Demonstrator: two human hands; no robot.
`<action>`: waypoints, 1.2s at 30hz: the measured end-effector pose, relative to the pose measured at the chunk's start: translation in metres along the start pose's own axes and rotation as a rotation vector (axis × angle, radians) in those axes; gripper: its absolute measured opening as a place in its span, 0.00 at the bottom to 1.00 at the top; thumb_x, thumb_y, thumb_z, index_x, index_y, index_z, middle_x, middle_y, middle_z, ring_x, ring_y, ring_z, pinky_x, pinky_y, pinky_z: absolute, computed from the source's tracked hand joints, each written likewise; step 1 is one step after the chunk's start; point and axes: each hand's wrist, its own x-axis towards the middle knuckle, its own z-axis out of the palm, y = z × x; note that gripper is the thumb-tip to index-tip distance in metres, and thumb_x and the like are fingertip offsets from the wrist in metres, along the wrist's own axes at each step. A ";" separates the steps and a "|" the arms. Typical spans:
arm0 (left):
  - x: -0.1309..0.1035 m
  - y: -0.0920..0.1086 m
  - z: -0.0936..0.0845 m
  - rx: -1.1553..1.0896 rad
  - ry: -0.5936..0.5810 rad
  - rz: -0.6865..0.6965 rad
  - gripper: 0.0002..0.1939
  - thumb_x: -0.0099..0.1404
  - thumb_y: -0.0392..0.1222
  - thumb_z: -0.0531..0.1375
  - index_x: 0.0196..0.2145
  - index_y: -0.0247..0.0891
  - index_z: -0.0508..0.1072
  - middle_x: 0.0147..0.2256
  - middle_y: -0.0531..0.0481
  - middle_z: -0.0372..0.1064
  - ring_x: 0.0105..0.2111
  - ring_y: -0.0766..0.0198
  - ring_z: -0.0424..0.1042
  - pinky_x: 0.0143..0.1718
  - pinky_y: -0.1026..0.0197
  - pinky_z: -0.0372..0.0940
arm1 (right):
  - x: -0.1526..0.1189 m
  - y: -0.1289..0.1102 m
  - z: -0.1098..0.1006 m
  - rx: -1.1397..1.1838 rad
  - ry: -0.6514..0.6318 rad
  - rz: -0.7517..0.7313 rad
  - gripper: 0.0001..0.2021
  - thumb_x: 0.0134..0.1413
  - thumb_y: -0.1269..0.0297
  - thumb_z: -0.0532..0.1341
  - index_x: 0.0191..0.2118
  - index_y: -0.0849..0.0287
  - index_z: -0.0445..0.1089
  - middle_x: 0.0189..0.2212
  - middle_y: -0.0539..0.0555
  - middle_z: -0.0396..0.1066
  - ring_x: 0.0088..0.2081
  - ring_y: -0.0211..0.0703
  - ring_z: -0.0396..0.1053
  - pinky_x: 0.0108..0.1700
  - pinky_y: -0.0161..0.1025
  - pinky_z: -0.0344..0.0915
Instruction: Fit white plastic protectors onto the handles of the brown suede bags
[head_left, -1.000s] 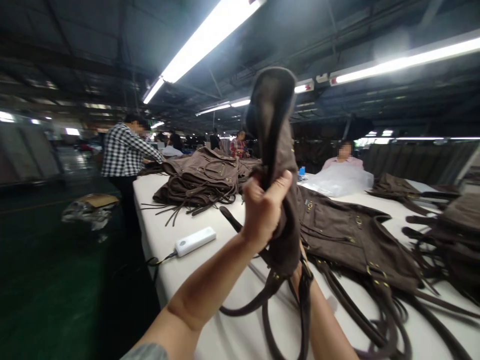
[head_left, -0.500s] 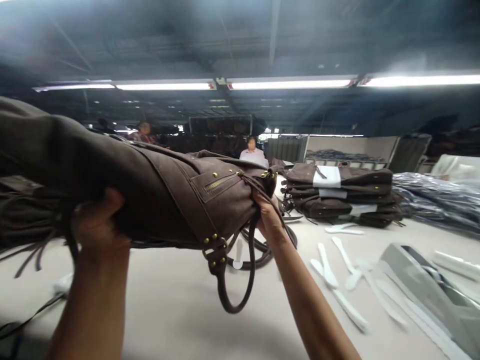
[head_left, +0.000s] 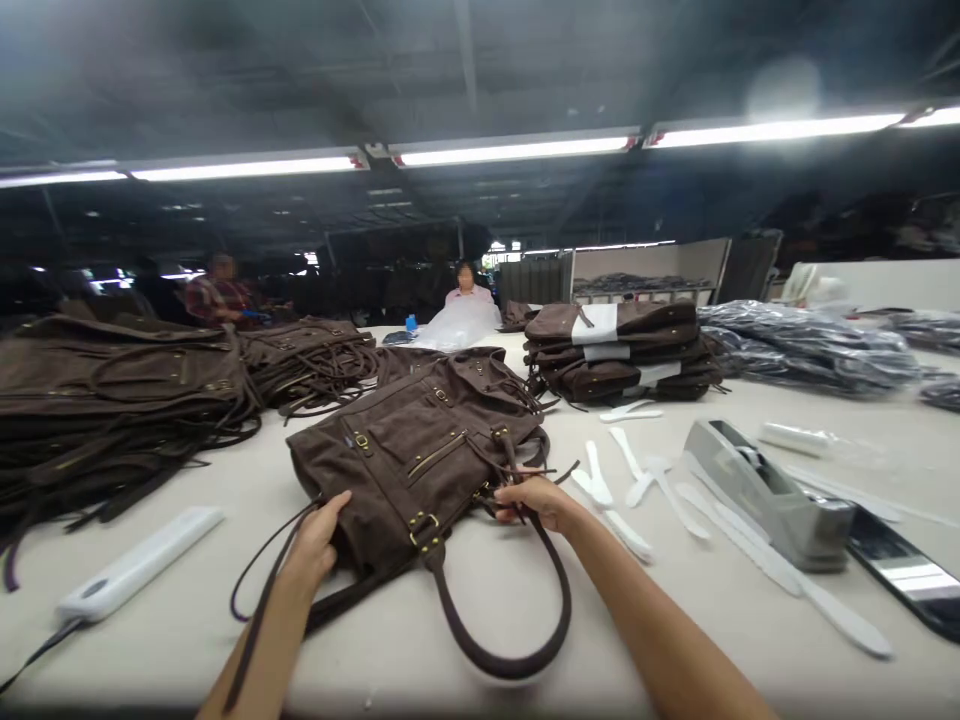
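A dark brown handbag [head_left: 397, 415] with brass studs, a zip pocket and looped handles lies on the white table in front of me. My left hand [head_left: 319, 540] grips its near left corner, thumb on top and fingers hidden underneath. At the bag's right end, my right hand [head_left: 529, 497] is closed around the edge beside the thin straps. One rounded handle [head_left: 517, 665] loops toward me on the tabletop between my forearms. A loose strap hangs across my left forearm.
Brown bags [head_left: 112, 380] are heaped at left; banded bags [head_left: 611, 345] are stacked at back right. A white bar-shaped device [head_left: 142, 565] lies left. Several white plastic strips [head_left: 622, 530], a grey tape dispenser [head_left: 772, 490] and a phone [head_left: 911, 570] lie right. A person [head_left: 469, 285] is across the table.
The handbag has come down from being held up in the air and now rests on the table, turned with its zip pocket facing up. Both hands still hold it.
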 end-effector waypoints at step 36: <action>-0.154 0.049 0.062 0.398 -1.167 0.539 0.15 0.62 0.51 0.62 0.36 0.35 0.77 0.21 0.55 0.60 0.19 0.71 0.55 0.20 0.67 0.50 | -0.128 -0.165 0.065 -0.049 -0.283 -0.501 0.10 0.59 0.63 0.62 0.42 0.66 0.71 0.33 0.59 0.79 0.26 0.37 0.74 0.28 0.31 0.69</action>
